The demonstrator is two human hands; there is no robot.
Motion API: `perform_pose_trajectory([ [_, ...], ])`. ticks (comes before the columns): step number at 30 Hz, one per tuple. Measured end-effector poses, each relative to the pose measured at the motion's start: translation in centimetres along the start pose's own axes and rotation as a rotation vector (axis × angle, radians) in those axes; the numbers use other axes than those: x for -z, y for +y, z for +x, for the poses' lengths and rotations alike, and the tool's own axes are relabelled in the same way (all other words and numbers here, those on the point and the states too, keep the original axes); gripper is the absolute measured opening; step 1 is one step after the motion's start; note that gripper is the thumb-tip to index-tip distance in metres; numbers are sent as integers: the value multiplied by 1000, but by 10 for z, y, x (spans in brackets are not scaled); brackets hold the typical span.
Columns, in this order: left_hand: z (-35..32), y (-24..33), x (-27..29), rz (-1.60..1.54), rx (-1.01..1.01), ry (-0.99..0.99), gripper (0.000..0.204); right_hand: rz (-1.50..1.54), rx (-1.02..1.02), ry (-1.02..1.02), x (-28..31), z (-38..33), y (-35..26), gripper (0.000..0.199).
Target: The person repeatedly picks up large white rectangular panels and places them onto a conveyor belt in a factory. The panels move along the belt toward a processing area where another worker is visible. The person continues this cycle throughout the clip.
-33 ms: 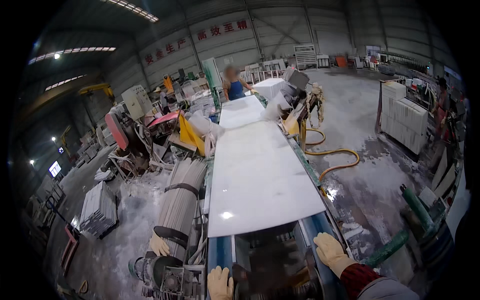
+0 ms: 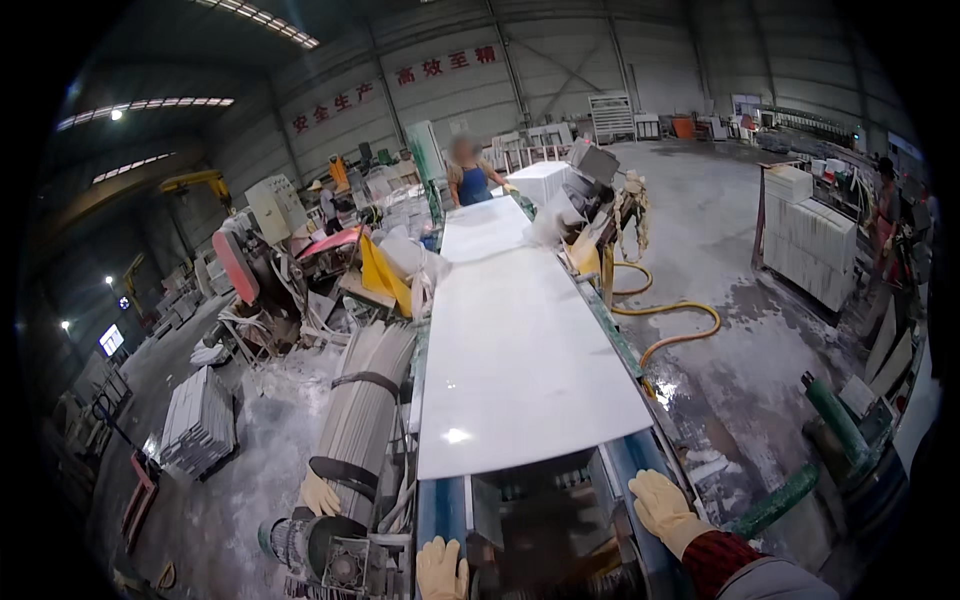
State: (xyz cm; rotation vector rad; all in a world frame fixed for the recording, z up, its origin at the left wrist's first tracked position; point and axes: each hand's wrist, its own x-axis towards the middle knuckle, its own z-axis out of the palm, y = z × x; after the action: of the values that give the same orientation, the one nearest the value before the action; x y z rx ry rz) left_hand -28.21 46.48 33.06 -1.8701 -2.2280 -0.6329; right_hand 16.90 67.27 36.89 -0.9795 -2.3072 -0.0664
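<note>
A long white stone slab (image 2: 520,350) lies flat on a conveyor line with blue rails (image 2: 625,465), its near edge just beyond my hands. My right hand (image 2: 663,510), in a pale yellow glove with a red cuff, rests flat on the right rail, fingers spread and holding nothing. My left hand (image 2: 441,569), gloved the same, sits on the frame at the line's near end, below the slab's left corner, with nothing in it. A second white slab (image 2: 482,228) follows farther along the line.
A person in a blue apron (image 2: 470,178) stands at the far end. Another pale glove (image 2: 320,494) lies by a roller (image 2: 360,420) on the left. A yellow hose (image 2: 680,325) loops over wet floor on the right. Stacked white slabs (image 2: 810,245) stand right, grey tiles (image 2: 200,420) left.
</note>
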Motion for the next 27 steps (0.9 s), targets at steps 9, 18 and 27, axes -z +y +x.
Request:
perform_pose_trajectory([
  [9, -6, 8, 1, 1, -14, -46, 53, 46, -72, -15, -3, -19, 7, 29],
  [18, -15, 6, 4, 67, 5, -54, 54, 26, -51, -16, 3, -12, -5, 26],
  [27, 2, 33, 50, 69, -79, -42, 46, -10, 1, 57, -1, -19, -3, 32],
])
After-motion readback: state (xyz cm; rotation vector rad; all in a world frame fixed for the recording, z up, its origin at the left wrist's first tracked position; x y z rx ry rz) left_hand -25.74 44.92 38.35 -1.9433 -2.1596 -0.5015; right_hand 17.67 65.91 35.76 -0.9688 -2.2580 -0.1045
